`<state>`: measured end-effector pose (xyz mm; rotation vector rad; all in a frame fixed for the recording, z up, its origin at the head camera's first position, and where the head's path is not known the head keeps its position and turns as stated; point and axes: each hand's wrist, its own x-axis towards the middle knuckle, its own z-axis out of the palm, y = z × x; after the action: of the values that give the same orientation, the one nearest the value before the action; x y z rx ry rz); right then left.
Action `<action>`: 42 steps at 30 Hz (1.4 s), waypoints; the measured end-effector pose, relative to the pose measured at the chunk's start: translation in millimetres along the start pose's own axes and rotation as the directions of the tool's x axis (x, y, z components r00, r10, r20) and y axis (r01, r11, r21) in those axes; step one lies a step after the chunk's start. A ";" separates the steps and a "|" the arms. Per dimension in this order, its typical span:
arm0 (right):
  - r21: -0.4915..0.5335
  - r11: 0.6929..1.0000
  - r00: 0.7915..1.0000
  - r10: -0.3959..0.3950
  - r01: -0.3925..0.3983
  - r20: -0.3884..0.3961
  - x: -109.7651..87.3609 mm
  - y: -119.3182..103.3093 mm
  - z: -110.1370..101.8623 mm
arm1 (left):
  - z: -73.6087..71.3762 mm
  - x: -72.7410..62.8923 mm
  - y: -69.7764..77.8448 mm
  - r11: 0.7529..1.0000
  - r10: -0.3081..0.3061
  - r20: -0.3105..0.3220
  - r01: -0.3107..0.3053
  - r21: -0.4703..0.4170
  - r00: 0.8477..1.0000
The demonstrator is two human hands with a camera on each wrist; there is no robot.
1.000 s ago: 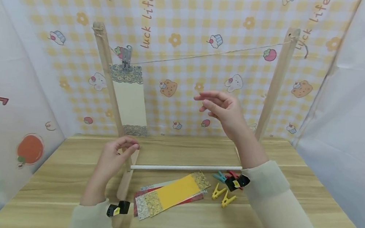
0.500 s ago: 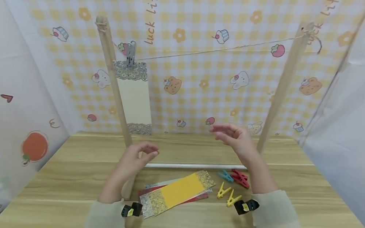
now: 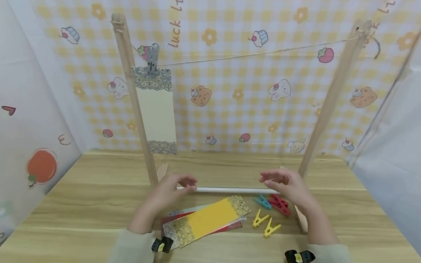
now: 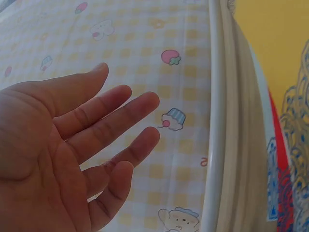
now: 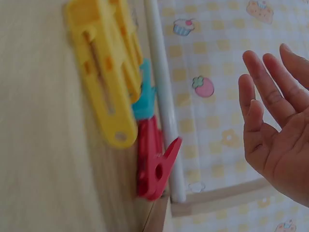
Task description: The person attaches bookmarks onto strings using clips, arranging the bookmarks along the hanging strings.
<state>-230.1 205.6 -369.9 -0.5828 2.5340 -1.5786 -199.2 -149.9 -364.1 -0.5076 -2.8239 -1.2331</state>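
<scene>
My left hand (image 3: 166, 193) hovers near the left end of a white rod (image 3: 224, 190), fingers loosely bent and holding nothing. Just in front of it lies a fanned stack of cards, a yellow card (image 3: 211, 218) with lace-patterned ends on top and red and pale blue edges under it. My right hand (image 3: 292, 188), also holding nothing, is over the rod's right end. Near it on the table are a blue clothespin (image 3: 262, 201), red clothespins (image 3: 280, 204) and two yellow clothespins (image 5: 104, 82). A cream card (image 3: 157, 113) hangs from a string under a grey clothespin (image 3: 152, 60).
A left wooden post (image 3: 134, 94) and a right wooden post (image 3: 331, 101) carry the string (image 3: 240, 58), which slopes up to the right. Behind them hangs a checked cloth (image 3: 226, 120). White cloth walls (image 3: 16, 87) flank the wood-grain table (image 3: 228, 260).
My right hand has come down from mid-air to the rod's right end. The left hand has moved right, away from the left post. The view has shifted slightly; cards and clothespins stay in place.
</scene>
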 end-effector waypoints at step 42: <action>-0.303 0.953 0.931 0.112 -0.002 0.347 -15.7 10.5 10.9 | 35.5 4.1 -8.9 0.995 -0.042 0.331 0.010 0.095 0.943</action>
<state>-215.3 206.3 -385.9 -0.7425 2.4842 -0.9611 -201.8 -128.9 -394.2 -0.7415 -3.1556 -1.1058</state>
